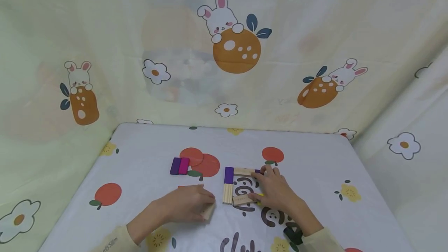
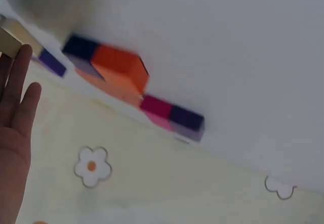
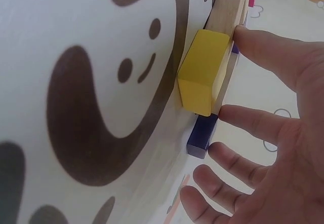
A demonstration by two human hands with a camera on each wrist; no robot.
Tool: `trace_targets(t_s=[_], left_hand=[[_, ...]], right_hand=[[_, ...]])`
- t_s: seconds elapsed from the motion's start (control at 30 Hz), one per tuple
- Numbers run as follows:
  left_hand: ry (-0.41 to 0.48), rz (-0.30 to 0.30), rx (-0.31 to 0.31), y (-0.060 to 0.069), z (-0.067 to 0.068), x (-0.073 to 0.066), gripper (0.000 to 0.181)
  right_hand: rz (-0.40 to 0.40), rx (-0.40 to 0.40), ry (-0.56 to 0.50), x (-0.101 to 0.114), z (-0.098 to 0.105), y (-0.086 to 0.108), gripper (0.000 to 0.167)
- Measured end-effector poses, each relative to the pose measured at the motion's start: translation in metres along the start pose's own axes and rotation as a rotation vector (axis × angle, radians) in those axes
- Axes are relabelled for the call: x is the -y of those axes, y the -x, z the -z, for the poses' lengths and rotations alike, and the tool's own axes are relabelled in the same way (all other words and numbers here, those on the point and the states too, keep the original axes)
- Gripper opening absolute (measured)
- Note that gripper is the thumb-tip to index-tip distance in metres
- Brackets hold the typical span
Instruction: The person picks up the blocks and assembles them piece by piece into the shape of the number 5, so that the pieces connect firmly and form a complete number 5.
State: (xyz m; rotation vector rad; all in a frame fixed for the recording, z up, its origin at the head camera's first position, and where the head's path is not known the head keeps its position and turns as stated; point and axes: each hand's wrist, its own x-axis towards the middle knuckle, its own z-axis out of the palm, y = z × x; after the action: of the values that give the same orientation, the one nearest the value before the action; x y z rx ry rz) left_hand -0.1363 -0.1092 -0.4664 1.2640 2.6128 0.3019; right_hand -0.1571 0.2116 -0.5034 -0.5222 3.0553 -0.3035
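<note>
In the head view my left hand (image 1: 187, 204) pinches a wooden block (image 1: 209, 212), clear of the other blocks; in the left wrist view this wooden block (image 2: 9, 43) is at the fingertips of my hand (image 2: 14, 133). A purple block (image 1: 229, 175) and wooden blocks (image 1: 228, 194) form a frame shape. Over its right side lies my right hand (image 1: 278, 189), thumb by the lower wooden block (image 1: 242, 200), fingers by the far corner. The right wrist view shows this hand (image 3: 276, 127) spread, its fingertips touching or close beside a yellow block (image 3: 203, 72) and a dark blue block (image 3: 202, 135).
A dark purple block (image 1: 175, 166) and a magenta block (image 1: 183, 166) lie side by side at the back left. The left wrist view shows an orange block (image 2: 120, 68) against a dark blue block (image 2: 81, 50). A dark green object (image 1: 293, 235) lies near my right wrist.
</note>
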Motion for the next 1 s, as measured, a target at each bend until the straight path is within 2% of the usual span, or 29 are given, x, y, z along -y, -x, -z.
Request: trace_targets(t_s=[0.1, 0.17, 0.33, 0.43, 0.5, 0.57, 0.77, 0.83, 1.0], left_hand=[[0.037, -0.025, 0.036, 0.005, -0.011, -0.011, 0.053], [0.047, -0.051, 0.036, 0.007, -0.019, -0.014, 0.053], [0.004, -0.149, 0.0, 0.008, -0.032, -0.014, 0.051], [-0.032, -0.186, -0.031, 0.008, -0.036, -0.013, 0.051], [-0.044, -0.195, -0.053, 0.009, -0.037, -0.014, 0.05], [-0.046, -0.18, -0.084, 0.01, -0.038, -0.016, 0.047], [-0.006, -0.074, -0.109, 0.017, -0.037, -0.021, 0.04], [0.011, -0.087, -0.131, 0.02, -0.039, -0.021, 0.039], [-0.005, -0.194, -0.209, 0.027, -0.045, -0.021, 0.029]], right_hand=[[-0.007, 0.002, -0.004, 0.0, 0.0, 0.0, 0.07], [-0.006, 0.002, -0.006, 0.0, 0.0, 0.0, 0.069], [0.0, -0.001, -0.011, -0.001, -0.001, -0.001, 0.07], [-0.001, 0.0, -0.017, -0.001, -0.001, -0.001, 0.069], [-0.004, 0.001, -0.022, -0.001, 0.0, -0.001, 0.069], [-0.004, 0.003, -0.028, 0.0, 0.0, -0.001, 0.069], [-0.009, 0.015, -0.028, 0.0, 0.0, -0.002, 0.069], [-0.008, 0.018, -0.023, 0.0, 0.0, -0.003, 0.069], [-0.004, 0.017, -0.007, 0.0, 0.002, -0.002, 0.069]])
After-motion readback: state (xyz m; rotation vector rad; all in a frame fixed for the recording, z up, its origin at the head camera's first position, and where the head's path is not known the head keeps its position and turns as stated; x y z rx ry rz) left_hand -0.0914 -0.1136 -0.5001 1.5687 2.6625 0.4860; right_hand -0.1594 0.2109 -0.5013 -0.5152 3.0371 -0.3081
